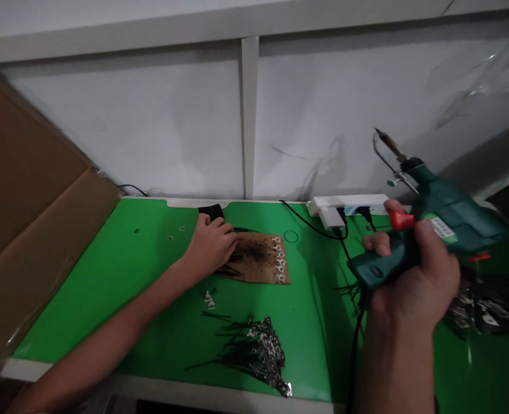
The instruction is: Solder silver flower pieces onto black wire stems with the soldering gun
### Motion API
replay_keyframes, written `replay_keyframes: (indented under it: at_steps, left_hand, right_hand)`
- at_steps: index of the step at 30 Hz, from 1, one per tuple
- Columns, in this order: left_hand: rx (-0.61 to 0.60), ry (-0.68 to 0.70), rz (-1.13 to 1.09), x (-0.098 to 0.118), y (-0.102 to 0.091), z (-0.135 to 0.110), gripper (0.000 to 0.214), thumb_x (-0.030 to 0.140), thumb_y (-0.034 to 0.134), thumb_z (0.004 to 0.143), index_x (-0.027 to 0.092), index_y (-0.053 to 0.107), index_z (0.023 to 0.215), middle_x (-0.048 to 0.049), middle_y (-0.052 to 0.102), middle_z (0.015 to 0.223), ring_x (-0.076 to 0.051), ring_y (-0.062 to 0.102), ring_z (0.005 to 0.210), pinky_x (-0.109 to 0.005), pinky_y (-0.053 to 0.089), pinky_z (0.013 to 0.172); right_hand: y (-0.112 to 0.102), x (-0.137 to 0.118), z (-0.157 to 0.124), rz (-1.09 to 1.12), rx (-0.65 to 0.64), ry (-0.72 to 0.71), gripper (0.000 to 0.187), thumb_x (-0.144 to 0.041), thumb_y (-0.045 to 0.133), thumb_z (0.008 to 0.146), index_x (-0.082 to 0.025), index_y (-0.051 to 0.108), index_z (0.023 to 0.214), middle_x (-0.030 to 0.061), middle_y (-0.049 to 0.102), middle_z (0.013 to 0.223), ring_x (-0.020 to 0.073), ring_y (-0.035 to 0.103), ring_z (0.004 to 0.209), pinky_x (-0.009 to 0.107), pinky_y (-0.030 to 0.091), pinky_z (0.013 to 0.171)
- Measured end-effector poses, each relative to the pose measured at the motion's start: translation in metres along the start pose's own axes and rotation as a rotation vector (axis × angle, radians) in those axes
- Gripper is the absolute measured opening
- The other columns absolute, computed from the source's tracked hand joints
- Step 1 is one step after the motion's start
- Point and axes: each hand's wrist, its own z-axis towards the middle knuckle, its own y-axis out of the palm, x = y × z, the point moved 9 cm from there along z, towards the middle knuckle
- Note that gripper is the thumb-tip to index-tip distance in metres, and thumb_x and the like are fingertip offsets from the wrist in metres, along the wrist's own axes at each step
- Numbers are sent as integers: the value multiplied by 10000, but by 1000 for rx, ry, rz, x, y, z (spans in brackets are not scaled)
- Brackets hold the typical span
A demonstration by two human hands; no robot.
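Observation:
My right hand point(413, 276) is wrapped round the grip of a green soldering gun point(444, 221) with a red trigger, held up above the green mat with its metal tip pointing up and left. My left hand point(211, 244) rests with curled fingers at the left edge of a scorched brown board point(261, 256), on several thin black wires. A row of small metal terminals point(279, 259) lies along the board's right edge. What the left fingers pinch, if anything, is hidden.
A pile of black wires with metal terminals point(258, 351) lies near the front edge of the green mat point(108, 282). A white power strip point(344, 207) with black plugs sits at the back wall. A cardboard box point(26, 218) stands at the left. More terminals point(487, 310) lie at the right.

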Motion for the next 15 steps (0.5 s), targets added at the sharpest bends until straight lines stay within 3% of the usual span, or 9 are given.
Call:
replay_keyframes:
  at_steps: [5, 9, 12, 15]
  left_hand:
    - [-216, 4, -18, 0, 12, 20, 196, 192, 564, 886, 142, 710, 766, -110, 737, 831, -272, 631, 876, -448, 367, 820]
    - [-314, 41, -84, -4, 17, 36, 126, 182, 617, 770, 165, 698, 675, -69, 731, 725, -223, 643, 719, -371, 383, 744]
    - [-335, 44, -119, -9, 16, 39, 106, 179, 620, 735, 161, 708, 679, -75, 729, 716, -214, 643, 681, -326, 372, 681]
    - [-285, 45, -192, -10, 4, 35, 109, 185, 604, 768, 156, 706, 743, -75, 733, 795, -213, 654, 753, -298, 387, 673]
  right_hand:
    - [19, -14, -13, -59, -89, -92, 213, -232, 722, 772, -165, 625, 950, 71, 768, 925, 87, 496, 384, 264, 328, 386]
    - [21, -19, -44, -212, -185, -25, 175, -247, 720, 852, -180, 626, 984, 73, 758, 969, 97, 540, 412, 257, 372, 397]
    - [0, -19, -79, -368, -222, 77, 167, -296, 737, 859, -185, 664, 960, 92, 758, 1004, 92, 531, 421, 267, 414, 432]
    - [-40, -16, -118, -469, -123, 257, 235, -362, 751, 844, -180, 689, 979, 109, 757, 953, 95, 506, 422, 261, 390, 412]
